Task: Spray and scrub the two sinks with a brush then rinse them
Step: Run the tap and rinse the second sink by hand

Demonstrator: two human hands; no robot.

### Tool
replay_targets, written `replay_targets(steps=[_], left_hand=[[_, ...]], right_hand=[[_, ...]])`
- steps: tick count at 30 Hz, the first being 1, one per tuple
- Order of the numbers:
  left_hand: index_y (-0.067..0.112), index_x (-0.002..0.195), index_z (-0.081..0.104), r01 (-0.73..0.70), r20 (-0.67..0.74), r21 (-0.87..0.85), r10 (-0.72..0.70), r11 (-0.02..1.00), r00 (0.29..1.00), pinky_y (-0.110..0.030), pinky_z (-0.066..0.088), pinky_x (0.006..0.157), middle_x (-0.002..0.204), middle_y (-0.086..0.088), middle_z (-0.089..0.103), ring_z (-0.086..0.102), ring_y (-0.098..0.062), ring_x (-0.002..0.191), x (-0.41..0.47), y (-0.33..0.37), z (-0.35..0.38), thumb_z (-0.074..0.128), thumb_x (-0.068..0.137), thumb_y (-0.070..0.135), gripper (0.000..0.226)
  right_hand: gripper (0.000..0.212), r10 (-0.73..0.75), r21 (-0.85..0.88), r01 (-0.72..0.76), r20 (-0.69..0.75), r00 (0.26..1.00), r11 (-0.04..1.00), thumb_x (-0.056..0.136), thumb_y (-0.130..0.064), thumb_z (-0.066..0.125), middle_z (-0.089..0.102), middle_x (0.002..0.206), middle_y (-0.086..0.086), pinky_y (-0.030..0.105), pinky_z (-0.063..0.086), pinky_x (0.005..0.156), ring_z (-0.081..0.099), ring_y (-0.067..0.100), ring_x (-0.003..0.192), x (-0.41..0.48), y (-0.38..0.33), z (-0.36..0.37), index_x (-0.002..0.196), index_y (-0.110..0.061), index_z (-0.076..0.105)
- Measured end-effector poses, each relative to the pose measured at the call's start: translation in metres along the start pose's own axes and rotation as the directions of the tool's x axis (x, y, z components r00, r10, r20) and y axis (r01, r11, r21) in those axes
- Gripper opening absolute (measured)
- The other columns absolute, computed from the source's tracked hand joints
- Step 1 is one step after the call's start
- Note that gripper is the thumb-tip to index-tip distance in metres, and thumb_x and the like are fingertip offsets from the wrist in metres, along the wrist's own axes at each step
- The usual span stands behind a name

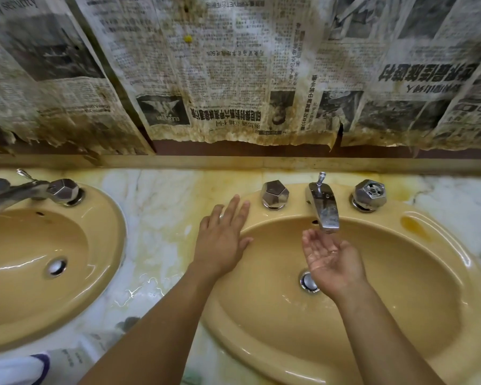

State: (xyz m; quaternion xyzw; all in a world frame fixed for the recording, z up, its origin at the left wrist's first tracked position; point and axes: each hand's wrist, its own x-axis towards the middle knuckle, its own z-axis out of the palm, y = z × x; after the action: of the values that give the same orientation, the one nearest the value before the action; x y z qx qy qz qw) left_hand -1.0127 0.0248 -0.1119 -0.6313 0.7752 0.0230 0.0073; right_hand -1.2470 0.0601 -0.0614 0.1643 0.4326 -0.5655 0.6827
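Note:
Two yellow oval sinks sit in a stained marble counter. The right sink [417, 276] has a chrome spout [324, 211] and two faceted knobs, a left knob [274, 195] and a right knob [369, 194]. My right hand [332, 262] is cupped palm up under the spout, wet, with water in the palm. My left hand [222, 237] lies flat, fingers spread, on the sink's left rim, just short of the left knob. The left sink [25, 259] is wet, with its own faucet [9, 194]. No brush is in view.
Stained newspaper [233, 73] covers the wall behind the counter. The marble counter [156, 207] between the sinks is wet. A white bottle with a label [75, 354] lies at the counter's front edge, bottom left, beside a white and blue cloth [17, 368].

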Motion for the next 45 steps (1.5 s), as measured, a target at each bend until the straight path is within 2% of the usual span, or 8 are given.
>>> replay_targets(steps=[6, 11, 16, 22, 25, 33, 38, 45], left_hand=[[0.029, 0.164, 0.002, 0.016, 0.051, -0.027, -0.014, 1.0, 0.999, -0.045, 0.022, 0.119, 0.171, 0.008, -0.015, 0.005, -0.028, 0.157, -0.002, 0.002, -0.002, 0.041, 0.104, 0.053, 0.075], [0.025, 0.164, -0.006, 0.122, 0.042, -0.105, -0.118, 0.987, 0.992, -0.049, 0.007, 0.125, 0.168, 0.012, -0.023, -0.012, -0.02, 0.158, -0.024, 0.009, 0.0, 0.031, 0.11, 0.042, 0.068], [0.026, 0.164, -0.005, 0.305, 0.057, -0.169, -0.299, 0.937, 0.952, -0.05, 0.01, 0.127, 0.17, 0.013, -0.018, -0.014, -0.015, 0.157, -0.062, 0.022, -0.006, 0.035, 0.101, 0.008, 0.077], [0.025, 0.165, 0.003, 0.354, 0.097, -0.229, -0.34, 0.907, 0.935, -0.04, 0.016, 0.126, 0.171, 0.013, -0.01, -0.01, -0.008, 0.157, -0.089, 0.02, -0.014, 0.041, 0.105, 0.027, 0.071], [0.025, 0.164, -0.007, 0.344, 0.106, -0.197, -0.329, 0.918, 0.938, -0.043, 0.009, 0.127, 0.169, 0.012, -0.019, -0.019, -0.008, 0.155, -0.088, 0.023, -0.009, 0.042, 0.105, 0.034, 0.077], [0.025, 0.164, -0.007, 0.126, 0.049, -0.115, -0.121, 0.985, 0.991, -0.052, 0.014, 0.125, 0.169, 0.011, -0.021, -0.016, -0.019, 0.158, -0.04, -0.001, -0.001, 0.046, 0.101, 0.042, 0.084], [0.029, 0.164, -0.006, 0.041, 0.135, -0.18, -0.017, 0.983, 0.991, -0.051, 0.011, 0.126, 0.172, 0.008, -0.007, -0.002, -0.023, 0.159, 0.019, -0.004, -0.013, 0.038, 0.091, 0.059, 0.09], [0.046, 0.16, -0.01, -0.059, 0.106, -0.086, 0.068, 0.994, 0.992, -0.054, 0.014, 0.123, 0.172, 0.004, 0.0, 0.003, -0.025, 0.158, 0.027, -0.008, -0.008, 0.05, 0.088, 0.074, 0.098]], right_hand=[[0.037, 0.065, -0.301, 0.016, 0.257, 0.964, 0.954, 0.107, -0.015, 0.04, 0.063, 0.124, 0.032, 0.047, 0.049, 0.108, 0.063, 0.04, 0.119, -0.016, 0.046, 0.068, 0.126, 0.014, 0.054], [0.044, -0.099, -0.388, 0.162, 0.177, 0.979, 0.907, 0.11, -0.026, 0.04, 0.061, 0.127, 0.028, 0.043, 0.048, 0.11, 0.061, 0.036, 0.12, -0.012, 0.038, 0.068, 0.129, 0.012, 0.053], [0.052, 0.014, -0.325, 0.012, 0.076, 0.997, 0.946, 0.11, -0.035, 0.037, 0.071, 0.113, 0.028, 0.042, 0.055, 0.095, 0.07, 0.037, 0.106, -0.007, 0.026, 0.019, 0.114, 0.01, 0.063], [0.04, 0.036, -0.019, -0.036, -0.029, 0.999, 0.999, 0.109, -0.024, 0.035, 0.065, 0.121, 0.022, 0.041, 0.052, 0.092, 0.065, 0.034, 0.109, 0.006, -0.007, -0.02, 0.124, 0.006, 0.057], [0.037, -0.017, 0.042, 0.019, -0.042, 0.999, 0.999, 0.109, -0.023, 0.035, 0.065, 0.118, 0.021, 0.041, 0.054, 0.082, 0.066, 0.032, 0.107, 0.01, -0.019, -0.019, 0.126, 0.003, 0.056], [0.039, 0.126, -0.19, -0.102, 0.116, 0.985, 0.976, 0.11, -0.019, 0.036, 0.063, 0.116, 0.033, 0.046, 0.052, 0.098, 0.058, 0.043, 0.121, 0.004, 0.047, 0.047, 0.116, 0.015, 0.055], [0.043, 0.007, -0.338, 0.053, 0.173, 0.985, 0.94, 0.111, -0.025, 0.037, 0.063, 0.117, 0.032, 0.044, 0.048, 0.108, 0.063, 0.039, 0.115, -0.012, 0.073, 0.083, 0.12, 0.014, 0.054], [0.041, -0.058, -0.016, 0.057, -0.057, 0.997, 0.998, 0.11, -0.026, 0.034, 0.062, 0.128, 0.022, 0.04, 0.051, 0.095, 0.065, 0.032, 0.105, 0.001, 0.014, -0.001, 0.111, 0.006, 0.06]])
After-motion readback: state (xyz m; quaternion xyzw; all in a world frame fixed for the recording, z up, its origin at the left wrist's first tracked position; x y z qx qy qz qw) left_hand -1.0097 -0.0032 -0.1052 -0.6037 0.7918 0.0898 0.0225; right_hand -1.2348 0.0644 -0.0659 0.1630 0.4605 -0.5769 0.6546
